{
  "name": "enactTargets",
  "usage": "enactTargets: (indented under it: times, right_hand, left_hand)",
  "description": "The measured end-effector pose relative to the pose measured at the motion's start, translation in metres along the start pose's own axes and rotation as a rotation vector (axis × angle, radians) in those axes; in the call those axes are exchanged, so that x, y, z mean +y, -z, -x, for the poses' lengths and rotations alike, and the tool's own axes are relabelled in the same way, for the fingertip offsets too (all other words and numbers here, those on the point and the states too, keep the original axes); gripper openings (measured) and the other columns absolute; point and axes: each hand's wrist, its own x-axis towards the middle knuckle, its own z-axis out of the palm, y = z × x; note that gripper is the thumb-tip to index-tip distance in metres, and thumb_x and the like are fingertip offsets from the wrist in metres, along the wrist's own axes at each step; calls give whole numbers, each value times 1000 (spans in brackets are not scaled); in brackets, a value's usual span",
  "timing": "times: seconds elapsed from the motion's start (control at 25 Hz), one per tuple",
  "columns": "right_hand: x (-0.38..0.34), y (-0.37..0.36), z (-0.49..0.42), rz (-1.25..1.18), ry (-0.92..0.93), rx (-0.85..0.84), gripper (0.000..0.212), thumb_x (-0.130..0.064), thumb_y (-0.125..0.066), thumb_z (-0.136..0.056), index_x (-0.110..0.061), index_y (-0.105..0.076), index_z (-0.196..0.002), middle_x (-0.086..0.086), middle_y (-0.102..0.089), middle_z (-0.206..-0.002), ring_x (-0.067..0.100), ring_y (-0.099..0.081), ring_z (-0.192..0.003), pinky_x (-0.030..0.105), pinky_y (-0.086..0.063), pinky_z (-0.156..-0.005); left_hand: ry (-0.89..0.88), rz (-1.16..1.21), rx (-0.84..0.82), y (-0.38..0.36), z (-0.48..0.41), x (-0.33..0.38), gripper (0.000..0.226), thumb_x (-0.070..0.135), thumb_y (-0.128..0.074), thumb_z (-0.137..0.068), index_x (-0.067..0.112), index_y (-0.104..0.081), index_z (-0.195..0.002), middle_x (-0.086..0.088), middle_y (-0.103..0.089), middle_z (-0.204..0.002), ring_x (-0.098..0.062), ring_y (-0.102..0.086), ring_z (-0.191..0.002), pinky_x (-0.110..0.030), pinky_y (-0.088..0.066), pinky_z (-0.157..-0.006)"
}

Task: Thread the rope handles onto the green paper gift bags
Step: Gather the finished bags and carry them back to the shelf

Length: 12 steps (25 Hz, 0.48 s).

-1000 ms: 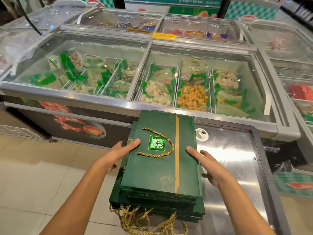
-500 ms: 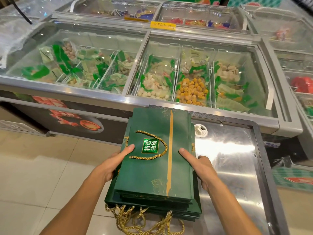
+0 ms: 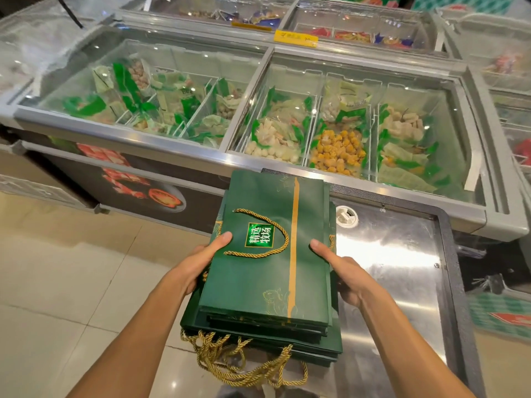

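Top bag [image 3: 267, 282] lies flat on the stack [image 3: 287, 344] of green bags, with a gold rope [image 3: 258, 234] looped across its face around the logo. Left hand [image 3: 198, 262] pinches its left edge, thumb on top, fingers tucked beneath. Right hand [image 3: 342, 271] grips the right edge the same way. More ropes [image 3: 238, 360] spill from the stack's near end. The stack sits on a steel lid [image 3: 402, 268], overhanging its left edge, with a freezer [image 3: 344, 124] just beyond.
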Motion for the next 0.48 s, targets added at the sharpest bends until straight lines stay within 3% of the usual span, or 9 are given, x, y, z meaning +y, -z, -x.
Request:
enactTargets:
  times: [0.12, 0.32, 0.4, 0.48]
  right_hand:
    - [-4, -3, 10, -10, 32, -83, 68, -49, -84, -66, -5, -70, -115, 14, -78, -102, 28, -76, -93, 41, -58, -89]
    - [-14, -44, 15, 107, 59, -256, 56, -43, -82, -74, -2, -71, -110, 16, -78, -101, 32, -76, -92, 43, -59, -85]
    - [-22, -81, 17, 180, 72, -355, 53, -43, -83, -75, -2, -73, -108, 16, -78, -100, 31, -77, -91, 41, -60, -82]
    - [-25, -127, 20, 273, 91, -466, 65, -47, -89, -66, -1, -74, -110, 16, -78, -101, 31, -76, -93, 43, -59, -87]
  left_hand:
    - [-13, 42, 47, -7, 22, -9, 65, 66, -68, -78, 18, -70, -123, -7, -76, -113, -23, -73, -104, -41, -53, -98]
    - [-41, 160, 264, 9, 85, -45, 108, 82, -83, -34, 15, -71, -119, -8, -76, -111, -23, -74, -101, -37, -55, -88]
    - [-69, 258, 380, 26, 120, -64, 100, 79, -82, -46, 14, -70, -121, -9, -76, -113, -25, -73, -104, -38, -55, -91]
    - [-88, 362, 493, 43, 157, -84, 80, 73, -74, -68, 14, -69, -123, -9, -75, -115, -25, -73, -106, -39, -54, -93]
